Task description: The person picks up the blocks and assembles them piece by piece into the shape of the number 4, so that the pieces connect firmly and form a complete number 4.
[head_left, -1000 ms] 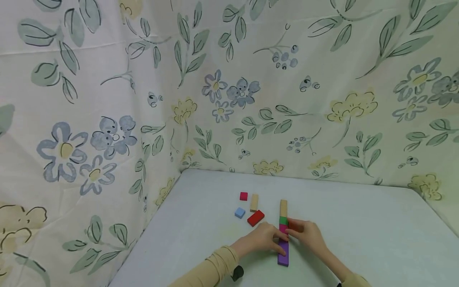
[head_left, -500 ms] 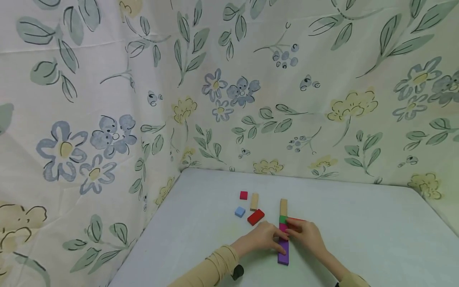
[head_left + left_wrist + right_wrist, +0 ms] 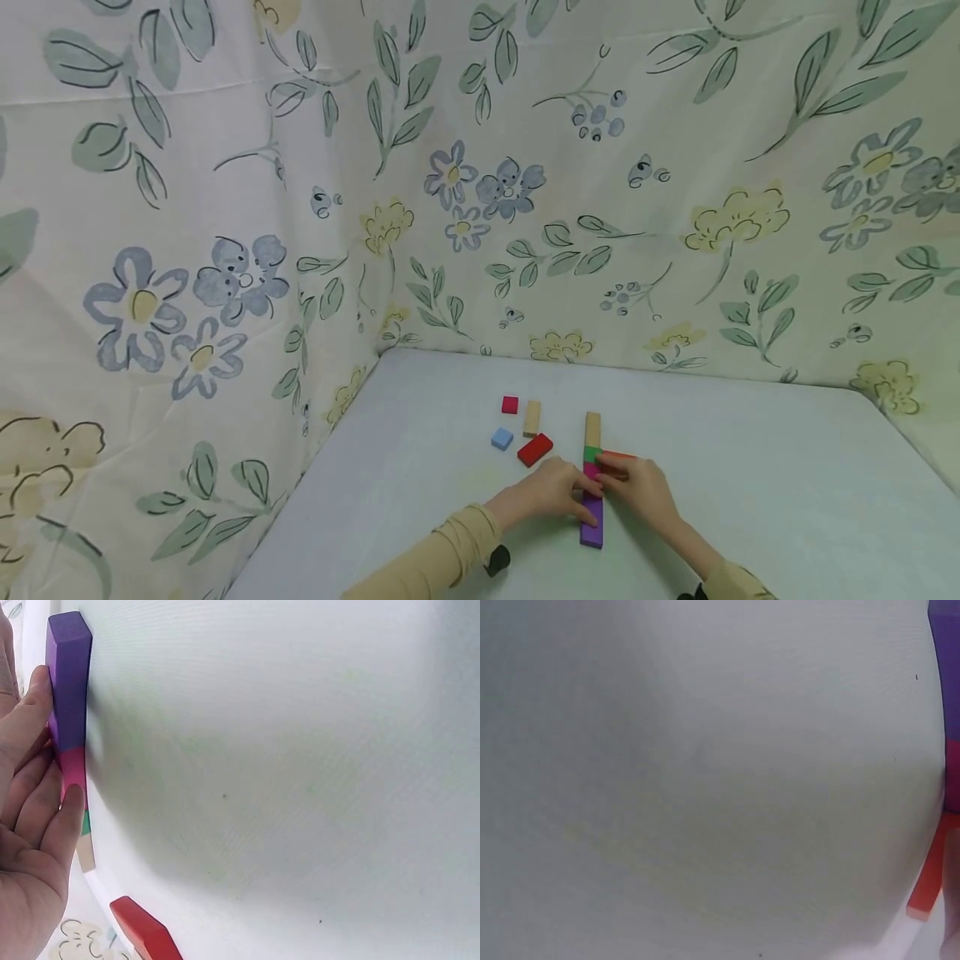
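A: Step in hand?
B: Apparently fitting orange-red oblong wooden block (image 3: 928, 886), tabletop (image 3: 720, 467), just right of small green wooden block (image 3: 592, 454).
A: Fingers?
B: Left hand (image 3: 547, 492): relaxed, touching purple oblong wooden block (image 3: 592, 535). Right hand (image 3: 645, 493): touching orange-red block; grasp, cannot tell.
A: Next?
B: Squaring it, probably.

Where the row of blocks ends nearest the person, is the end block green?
No, the purple block lies there; the green block sits between the pink block and a tan block.
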A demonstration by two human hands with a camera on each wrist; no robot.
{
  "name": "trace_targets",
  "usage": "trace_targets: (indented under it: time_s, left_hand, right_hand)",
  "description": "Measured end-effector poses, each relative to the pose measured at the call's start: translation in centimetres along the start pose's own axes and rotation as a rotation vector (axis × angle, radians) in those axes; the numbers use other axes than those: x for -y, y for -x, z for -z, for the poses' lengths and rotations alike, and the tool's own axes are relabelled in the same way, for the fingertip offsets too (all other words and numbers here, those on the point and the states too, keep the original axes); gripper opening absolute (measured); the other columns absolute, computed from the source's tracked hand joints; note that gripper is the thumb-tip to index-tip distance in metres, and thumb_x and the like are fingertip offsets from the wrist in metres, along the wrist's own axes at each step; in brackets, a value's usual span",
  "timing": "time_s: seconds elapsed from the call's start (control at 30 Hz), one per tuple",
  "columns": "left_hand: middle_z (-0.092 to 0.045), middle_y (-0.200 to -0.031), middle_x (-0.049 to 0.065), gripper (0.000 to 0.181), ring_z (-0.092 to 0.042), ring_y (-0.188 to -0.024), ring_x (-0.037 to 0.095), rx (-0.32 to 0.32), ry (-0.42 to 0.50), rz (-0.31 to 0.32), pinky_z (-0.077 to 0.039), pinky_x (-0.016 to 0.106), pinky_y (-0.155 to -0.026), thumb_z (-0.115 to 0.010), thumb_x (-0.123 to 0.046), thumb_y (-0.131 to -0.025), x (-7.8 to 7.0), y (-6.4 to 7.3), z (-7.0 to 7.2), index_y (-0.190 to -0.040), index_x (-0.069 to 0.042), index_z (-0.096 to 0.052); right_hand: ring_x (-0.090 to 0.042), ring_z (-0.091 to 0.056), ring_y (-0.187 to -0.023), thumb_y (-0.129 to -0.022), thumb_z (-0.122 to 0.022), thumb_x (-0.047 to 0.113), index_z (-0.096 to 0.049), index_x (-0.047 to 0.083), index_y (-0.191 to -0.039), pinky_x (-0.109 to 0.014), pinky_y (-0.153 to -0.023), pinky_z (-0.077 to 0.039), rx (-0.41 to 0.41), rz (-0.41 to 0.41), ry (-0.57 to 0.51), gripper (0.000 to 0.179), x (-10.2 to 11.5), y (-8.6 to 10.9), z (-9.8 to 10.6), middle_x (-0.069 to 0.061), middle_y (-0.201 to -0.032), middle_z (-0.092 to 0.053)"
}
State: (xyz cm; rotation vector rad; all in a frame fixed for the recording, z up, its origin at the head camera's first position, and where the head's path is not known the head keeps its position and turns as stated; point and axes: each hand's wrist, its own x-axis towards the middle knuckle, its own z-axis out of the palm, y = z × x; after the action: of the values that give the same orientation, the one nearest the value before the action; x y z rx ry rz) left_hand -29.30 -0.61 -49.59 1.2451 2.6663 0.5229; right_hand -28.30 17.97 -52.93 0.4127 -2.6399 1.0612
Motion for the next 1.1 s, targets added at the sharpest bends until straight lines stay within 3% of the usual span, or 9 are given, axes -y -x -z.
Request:
trace_targets:
  time_s: [0.37, 0.9, 1.1]
  left_hand:
    - [-0.073, -0.094, -0.013, 0.039, -0.042, -0.064, -0.008, 0.023, -0.059, -0.020, -0.032, 0.006, -0.057, -0.077, -0.039, -0.076, -0.4, 0.0, 0.2, -0.109, -0.020, -0.073]
    - [-0.072, -0.091, -0.015, 0.034, -0.051, -0.070, -0.005, 0.038, -0.285, -0.047, -0.034, 0.007, -0.062, -0.077, -0.040, -0.076, -2.2, -0.1, 1.0, -0.106, -0.023, -0.073]
    - [-0.071, -0.092, -0.017, 0.031, -0.054, -0.073, -0.005, 0.013, -0.337, -0.059, -0.034, 0.007, -0.063, -0.076, -0.040, -0.077, -2.8, 0.2, 1.0, -0.105, -0.025, -0.073]
  right_hand:
    - [-0.023, -0.072, -0.081, -0.076, -0.077, 0.012, -0.073, 0.003, -0.103, -0.026, -0.065, -0.056, 0.029, -0.013, 0.038, 0.030, 0.4, -0.2, 0.1, -0.016, -0.098, -0.073]
    - [-0.023, -0.072, -0.081, -0.077, -0.076, 0.012, -0.073, 0.002, -0.103, -0.027, -0.067, -0.056, 0.048, 0.015, 0.046, 0.028, 0.5, -0.3, 0.5, -0.016, -0.096, -0.073]
    - [-0.024, -0.071, -0.080, -0.076, -0.077, 0.014, -0.074, 0.002, -0.101, -0.027, -0.066, -0.055, 0.027, 0.041, 0.080, 0.028, 0.5, -0.1, 0.7, -0.016, -0.094, -0.074]
